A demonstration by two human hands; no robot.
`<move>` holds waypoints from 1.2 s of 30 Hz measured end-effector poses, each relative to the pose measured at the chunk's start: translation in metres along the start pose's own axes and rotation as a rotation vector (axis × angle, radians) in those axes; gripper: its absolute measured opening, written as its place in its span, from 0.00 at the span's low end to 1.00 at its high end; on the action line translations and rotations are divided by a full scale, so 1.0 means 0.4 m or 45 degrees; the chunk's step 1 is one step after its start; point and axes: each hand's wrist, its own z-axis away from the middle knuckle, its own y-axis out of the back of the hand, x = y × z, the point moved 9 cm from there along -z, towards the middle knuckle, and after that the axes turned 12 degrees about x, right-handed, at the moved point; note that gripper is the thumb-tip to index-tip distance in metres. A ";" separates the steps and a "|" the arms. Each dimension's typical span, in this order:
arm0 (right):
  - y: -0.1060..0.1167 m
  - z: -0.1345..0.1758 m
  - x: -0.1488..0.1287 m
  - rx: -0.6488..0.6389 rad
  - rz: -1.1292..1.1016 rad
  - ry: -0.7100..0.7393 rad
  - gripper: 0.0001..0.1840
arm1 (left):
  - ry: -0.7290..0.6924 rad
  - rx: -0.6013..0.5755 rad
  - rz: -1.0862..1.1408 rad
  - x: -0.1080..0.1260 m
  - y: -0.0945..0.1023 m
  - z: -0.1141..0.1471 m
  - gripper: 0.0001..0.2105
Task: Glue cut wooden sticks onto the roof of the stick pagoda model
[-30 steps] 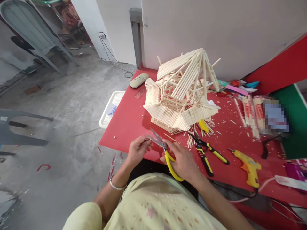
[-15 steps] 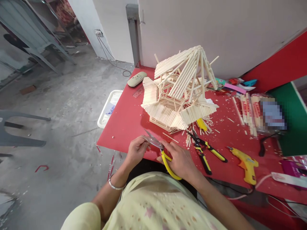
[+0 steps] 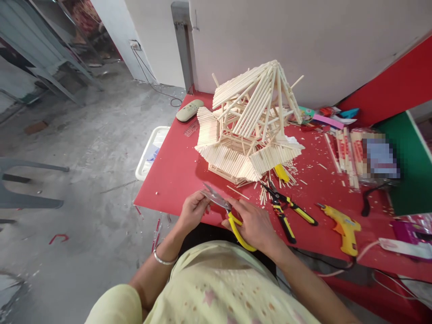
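My right hand [image 3: 252, 221] is closed on yellow-handled scissors [image 3: 240, 234], whose blades point up and to the left over the front edge of the red table. Close to the blades, my left hand [image 3: 194, 210] is pinched shut; whatever its fingers hold is too small or hidden to make out. Just beyond both hands stands a pavilion-like model [image 3: 232, 157] built of pale wooden sticks, with a pointed, partly covered roof and a flared lower tier. A single thin stick [image 3: 238, 192] lies between the model and the scissors.
Pliers with black and yellow handles [image 3: 286, 209] lie right of my hands, beside cut stick pieces. Further right are a yellow glue gun [image 3: 342, 227] and packs of chopsticks [image 3: 347, 155]. A pale oval case [image 3: 189, 110] sits at the table's back left corner.
The view has shifted slightly, so the table and model appear a little further left. Both hands keep nearly the same pose around the scissors.
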 end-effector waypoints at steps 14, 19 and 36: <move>-0.008 0.015 0.035 -0.011 -0.212 -0.103 0.27 | 0.163 -0.145 0.078 -0.002 -0.019 -0.006 0.16; -0.003 0.009 0.067 0.145 0.143 -0.197 0.30 | 0.202 -0.085 0.204 0.020 -0.027 -0.004 0.15; 0.145 0.059 0.069 0.503 -1.152 -0.367 0.12 | 0.043 -0.098 0.250 0.147 -0.184 0.061 0.09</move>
